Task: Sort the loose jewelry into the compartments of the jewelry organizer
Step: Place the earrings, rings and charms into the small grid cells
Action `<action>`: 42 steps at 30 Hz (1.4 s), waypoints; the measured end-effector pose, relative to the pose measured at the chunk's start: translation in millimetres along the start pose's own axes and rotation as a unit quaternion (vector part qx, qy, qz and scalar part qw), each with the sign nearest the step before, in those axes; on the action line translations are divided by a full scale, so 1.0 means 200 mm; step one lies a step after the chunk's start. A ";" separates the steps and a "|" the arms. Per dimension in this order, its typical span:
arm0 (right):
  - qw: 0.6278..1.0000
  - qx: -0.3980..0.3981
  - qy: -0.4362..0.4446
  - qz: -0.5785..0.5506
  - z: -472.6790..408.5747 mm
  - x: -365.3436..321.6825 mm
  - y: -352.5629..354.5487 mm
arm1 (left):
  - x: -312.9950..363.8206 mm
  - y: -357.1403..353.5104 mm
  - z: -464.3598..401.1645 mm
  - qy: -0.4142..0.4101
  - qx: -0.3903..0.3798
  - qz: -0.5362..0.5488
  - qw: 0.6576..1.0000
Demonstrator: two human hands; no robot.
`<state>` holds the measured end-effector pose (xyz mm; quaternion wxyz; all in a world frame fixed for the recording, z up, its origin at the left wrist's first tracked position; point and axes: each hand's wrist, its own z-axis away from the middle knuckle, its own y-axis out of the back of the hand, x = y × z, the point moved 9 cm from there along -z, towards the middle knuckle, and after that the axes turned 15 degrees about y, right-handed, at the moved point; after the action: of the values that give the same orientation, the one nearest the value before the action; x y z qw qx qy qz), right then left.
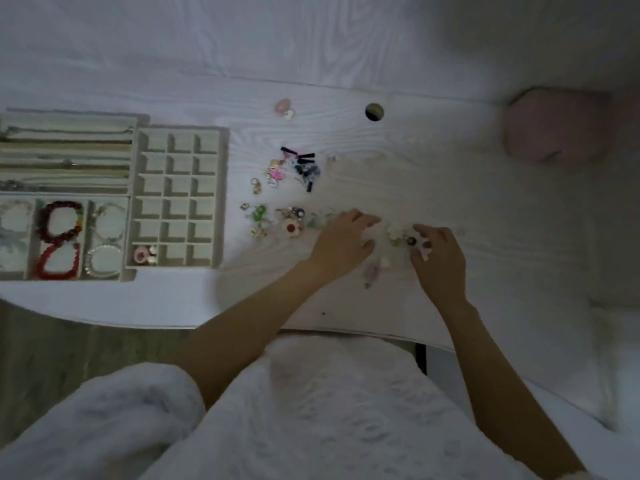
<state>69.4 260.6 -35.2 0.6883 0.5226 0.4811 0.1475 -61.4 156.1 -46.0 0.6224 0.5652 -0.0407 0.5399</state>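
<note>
A beige organizer tray [221,188] with a grid of small compartments lies at the left; its nearest left cell holds a pink earring pair [145,254]. Beside it, a tray with wide cells [130,237] holds red bead bracelets [60,237] and clear ones. Loose jewelry [287,195] is scattered mid-table, with a pale cluster [394,237] between my hands. My left hand [343,242] rests over the table with fingers loosely curled toward that cluster. My right hand [438,261] pinches a small pale piece [424,249] at the cluster's right side.
A long-slot tray [65,150] with chains sits at the far left. A pink piece [284,108] and a round cable hole [374,111] lie farther back. A pink soft object [557,126] sits at the far right. The table's near edge curves across my lap.
</note>
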 end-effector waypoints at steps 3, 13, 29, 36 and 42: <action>1.000 -0.021 -0.005 -0.015 -0.03 0.11 -0.01 | 0.17 -0.13 -0.12 -0.044 0.006 -0.076 0.996; 0.997 -0.037 0.059 -0.022 -0.15 0.10 0.01 | 0.21 -0.16 -0.24 0.032 0.015 -0.076 0.997; 0.892 -0.197 0.093 -0.397 -0.29 -1.09 -0.55 | -0.78 0.77 0.63 0.161 0.260 0.209 0.929; 0.908 -0.252 0.223 -0.248 -0.30 -1.50 -0.86 | -1.24 0.91 0.77 0.329 0.274 0.145 0.892; 0.909 -0.238 0.297 -0.172 -0.27 -1.62 -0.95 | -1.26 1.00 0.77 0.283 0.294 0.069 0.910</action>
<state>-190.6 -14.4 -33.3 0.6324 0.1843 0.6960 0.2858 -222.8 -160.7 -24.9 0.3750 0.5414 0.2588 0.7066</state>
